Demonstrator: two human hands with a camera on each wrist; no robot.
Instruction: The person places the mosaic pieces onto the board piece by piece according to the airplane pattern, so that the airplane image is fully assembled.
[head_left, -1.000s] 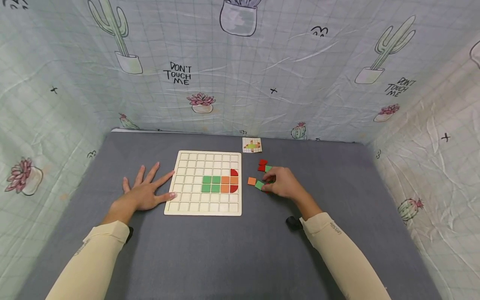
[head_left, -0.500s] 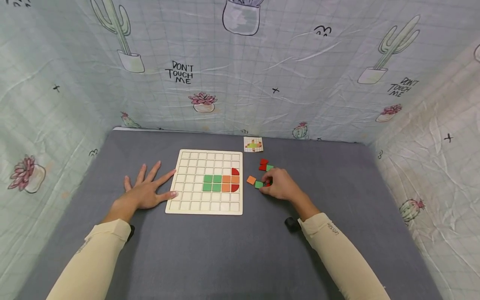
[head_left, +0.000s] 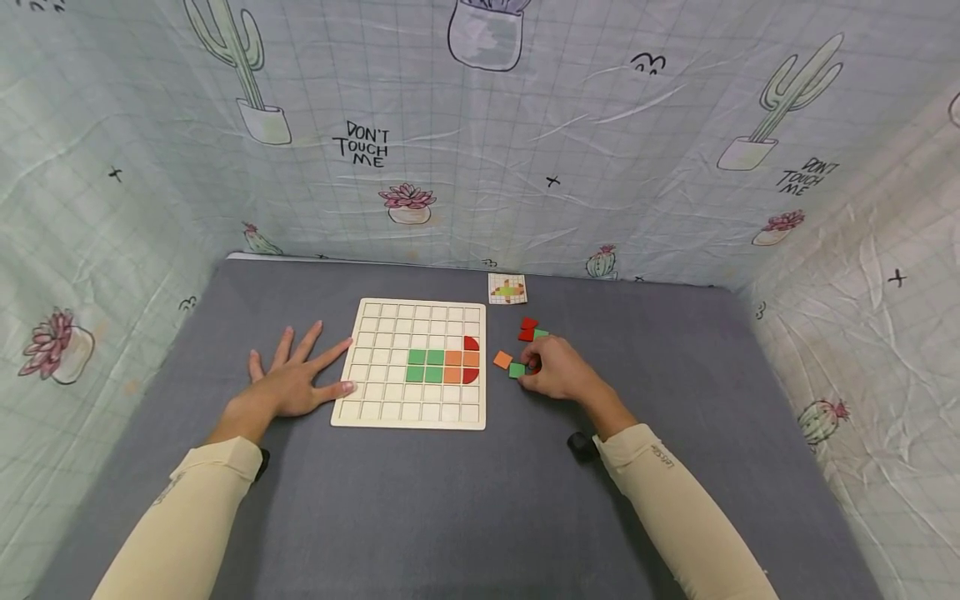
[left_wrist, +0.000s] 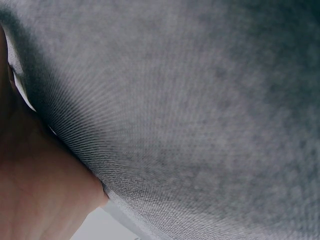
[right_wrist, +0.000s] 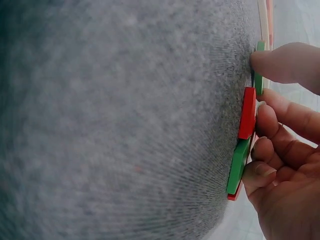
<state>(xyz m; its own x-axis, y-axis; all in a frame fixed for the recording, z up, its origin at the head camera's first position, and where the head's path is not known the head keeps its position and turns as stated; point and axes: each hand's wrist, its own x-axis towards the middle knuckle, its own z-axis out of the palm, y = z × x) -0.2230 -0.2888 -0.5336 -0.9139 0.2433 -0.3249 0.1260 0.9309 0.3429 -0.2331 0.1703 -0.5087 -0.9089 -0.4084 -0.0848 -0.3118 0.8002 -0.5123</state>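
My left hand (head_left: 281,390) lies spread with thumb and index fingertip at the left edge of a pale wooden grid board (head_left: 375,410). On the board sit several green square tiles (head_left: 416,357), orange squares (head_left: 452,375) and two red rounded pieces (head_left: 470,342). Right of the board, my right hand (head_left: 558,367) has its thumb and index finger at opposite sides of a loose green square tile (right_wrist: 259,65), pinching it; the other fingers curl above a red tile (right_wrist: 247,114) and another green tile (right_wrist: 239,167). The right palm hides part of the pile in the head view.
A loose orange square (head_left: 503,359) lies between board and right hand. Red pieces (head_left: 528,329) and a green tile (head_left: 541,334) lie behind that hand. A small pattern card (head_left: 507,289) is at the back of the grey cloth-covered table (head_left: 420,508), before a printed curtain (head_left: 480,142).
The green tile at my right thumb has turned to lie straighter, and the orange square has turned slightly. My right fingers shifted a little; the left hand stays at the board's edge.
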